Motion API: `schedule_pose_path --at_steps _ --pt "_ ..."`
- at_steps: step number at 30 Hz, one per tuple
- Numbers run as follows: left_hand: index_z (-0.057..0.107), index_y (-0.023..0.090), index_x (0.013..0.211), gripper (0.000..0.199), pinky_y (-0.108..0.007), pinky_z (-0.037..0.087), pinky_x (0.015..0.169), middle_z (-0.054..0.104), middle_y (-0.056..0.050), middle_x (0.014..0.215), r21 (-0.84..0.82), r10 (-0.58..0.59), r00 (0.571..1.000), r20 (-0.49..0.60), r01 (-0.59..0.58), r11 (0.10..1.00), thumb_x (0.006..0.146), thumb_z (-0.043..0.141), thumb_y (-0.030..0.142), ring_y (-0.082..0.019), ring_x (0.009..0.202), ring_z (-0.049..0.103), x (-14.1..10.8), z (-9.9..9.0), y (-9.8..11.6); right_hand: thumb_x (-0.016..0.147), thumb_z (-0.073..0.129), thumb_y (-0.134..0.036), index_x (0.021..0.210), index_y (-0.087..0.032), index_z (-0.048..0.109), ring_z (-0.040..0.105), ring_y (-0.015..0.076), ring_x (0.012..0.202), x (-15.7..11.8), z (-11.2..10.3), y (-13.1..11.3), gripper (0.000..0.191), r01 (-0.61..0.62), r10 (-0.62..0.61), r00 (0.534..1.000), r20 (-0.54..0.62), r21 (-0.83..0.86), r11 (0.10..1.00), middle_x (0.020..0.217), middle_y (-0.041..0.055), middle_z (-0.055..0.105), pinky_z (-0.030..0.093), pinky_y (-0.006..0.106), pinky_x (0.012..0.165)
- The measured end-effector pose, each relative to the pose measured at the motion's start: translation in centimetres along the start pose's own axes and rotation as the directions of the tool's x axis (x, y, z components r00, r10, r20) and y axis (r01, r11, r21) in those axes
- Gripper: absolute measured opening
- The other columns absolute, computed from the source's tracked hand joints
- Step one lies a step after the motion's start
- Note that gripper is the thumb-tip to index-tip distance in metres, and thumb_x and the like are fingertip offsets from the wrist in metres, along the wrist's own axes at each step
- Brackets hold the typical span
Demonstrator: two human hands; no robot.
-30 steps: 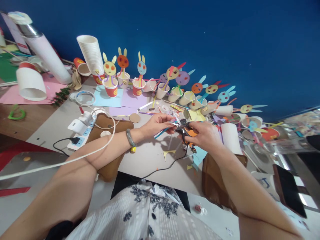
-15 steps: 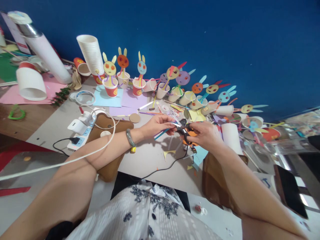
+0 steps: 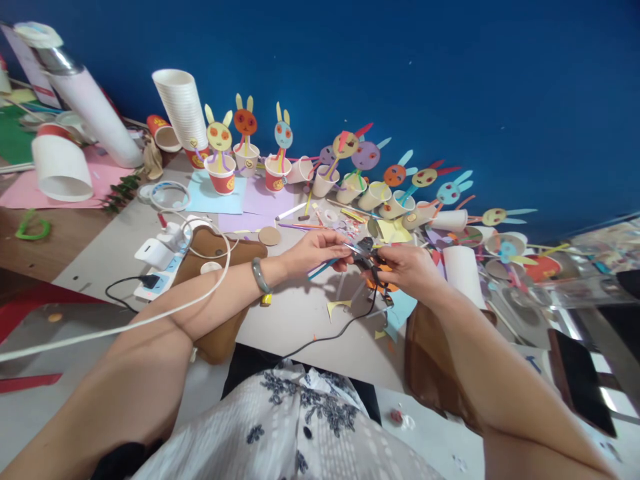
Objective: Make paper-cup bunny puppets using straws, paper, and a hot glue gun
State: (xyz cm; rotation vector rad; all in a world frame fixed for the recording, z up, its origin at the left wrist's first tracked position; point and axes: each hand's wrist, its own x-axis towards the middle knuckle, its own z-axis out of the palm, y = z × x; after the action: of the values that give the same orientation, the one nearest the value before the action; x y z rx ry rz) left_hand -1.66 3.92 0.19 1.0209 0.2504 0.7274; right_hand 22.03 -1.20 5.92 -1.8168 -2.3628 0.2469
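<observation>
My left hand is closed in a pinch on a thin blue strip, whose end sticks out below the fingers. I cannot tell whether the strip is paper or something else. My right hand is wrapped round the black handles of a pair of scissors. The metal blades point left and lie right at the fingertips of my left hand. Under the hands, partly hidden, is an orange paper piece. A light blue paper sheet lies below my right wrist, and a yellow paper scrap lies nearby.
Paper cups with rabbit-faced figures line the blue wall. A tall cup stack and a thermos stand at left. A white cable crosses over my left forearm near a power strip. A black cord runs beneath the hands.
The scissor blades look closer together than before, and the handles in my right hand have shifted slightly. My left hand stays in place with the blue strip.
</observation>
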Motion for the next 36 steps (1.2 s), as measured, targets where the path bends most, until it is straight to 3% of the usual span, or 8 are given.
schedule_pose_path --at_steps 4,7,11,14,21,27,30,36 --pt "0.066 0.013 0.084 0.041 -0.026 0.052 0.067 0.068 -0.001 0.075 -0.004 -0.005 1.0 0.004 0.005 1.0 0.076 0.087 0.047 -0.01 0.066 0.065 -0.2 0.2 0.4 0.079 0.064 -0.058 0.053 -0.023 0.036 0.034 0.0133 0.054 -0.2 0.3 -0.1 0.052 -0.018 0.026 0.996 -0.08 0.099 0.995 0.05 -0.0023 0.036 0.026 0.031 0.056" --pt "0.064 0.013 0.085 0.044 -0.027 0.054 0.071 0.07 -0.002 0.076 -0.043 -0.021 0.999 -0.026 0.02 0.999 0.074 0.088 0.048 -0.01 0.067 0.067 -0.2 0.4 0.5 0.078 0.069 -0.067 0.054 -0.022 0.045 0.036 0.0124 0.054 -0.4 0.7 -0.4 0.057 -0.088 0.132 0.985 -0.113 0.328 0.94 0.052 -0.0022 0.041 0.028 0.03 0.055" --pt "0.058 0.016 0.09 0.041 -0.03 0.057 0.075 0.075 -0.004 0.082 -0.126 -0.018 0.995 -0.099 0.006 0.992 0.077 0.086 0.042 -0.015 0.072 0.073 0.2 0.2 0.0 0.07 0.078 -0.07 0.065 -0.021 0.059 0.039 0.012 0.054 -0.7 1.8 -1.3 0.052 -0.18 0.338 0.936 -0.095 0.695 0.696 0.056 -0.0025 0.048 0.032 0.029 0.053" --pt "0.052 0.019 0.1 0.036 -0.035 0.058 0.08 0.077 -0.004 0.083 -0.182 -0.039 0.987 -0.157 0.01 0.983 0.081 0.08 0.031 -0.018 0.078 0.076 0.6 0.1 -0.4 0.066 0.084 -0.063 0.07 -0.021 0.064 0.041 0.0124 0.056 -0.8 3.1 -2.5 0.046 -0.2 0.414 0.909 -0.034 0.837 0.509 0.06 -0.0024 0.052 0.033 0.029 0.053" --pt "0.047 0.021 0.107 0.032 -0.041 0.057 0.092 0.078 -0.006 0.093 -0.186 -0.056 0.951 -0.303 -0.002 0.982 0.087 0.071 0.023 -0.02 0.088 0.077 0.9 -0.2 -0.3 0.062 0.089 -0.053 0.068 -0.021 0.069 0.052 0.0165 0.072 -0.2 5.8 -6.0 0.038 -0.177 0.408 0.913 0.005 0.905 0.386 0.072 0.0003 0.063 0.044 0.032 0.07" --pt "0.049 0.02 0.104 0.029 -0.038 0.056 0.089 0.077 -0.006 0.1 -0.15 -0.025 0.937 -0.349 -0.029 0.988 0.088 0.073 0.026 -0.018 0.09 0.074 1.0 -0.3 -0.4 0.058 0.09 -0.049 0.064 -0.021 0.065 0.047 0.0143 0.068 0.2 6.8 -6.6 0.038 -0.233 0.404 0.909 0.102 0.929 0.288 0.067 -0.0017 0.059 0.041 0.031 0.069" --pt "0.055 0.018 0.101 0.034 -0.033 0.054 0.083 0.075 -0.004 0.094 -0.043 -0.001 0.945 -0.326 -0.013 0.999 0.083 0.08 0.032 -0.015 0.082 0.07 0.9 -0.3 -0.3 0.06 0.088 -0.05 0.063 -0.021 0.062 0.047 0.0142 0.068 0.6 7.2 -6.6 0.039 -0.199 0.435 0.898 0.072 0.947 0.253 0.066 -0.0018 0.057 0.042 0.031 0.069" --pt "0.063 0.014 0.082 0.035 -0.026 0.049 0.073 0.066 0.001 0.077 0.217 0.072 0.96 -0.271 -0.012 0.976 0.075 0.085 0.04 -0.01 0.072 0.061 0.6 -0.5 0.0 0.065 0.083 -0.055 0.064 -0.022 0.058 0.047 0.0146 0.068 1.0 7.3 -6.6 0.041 -0.161 0.475 0.88 0.0 0.941 0.298 0.066 -0.0014 0.056 0.041 0.031 0.068"
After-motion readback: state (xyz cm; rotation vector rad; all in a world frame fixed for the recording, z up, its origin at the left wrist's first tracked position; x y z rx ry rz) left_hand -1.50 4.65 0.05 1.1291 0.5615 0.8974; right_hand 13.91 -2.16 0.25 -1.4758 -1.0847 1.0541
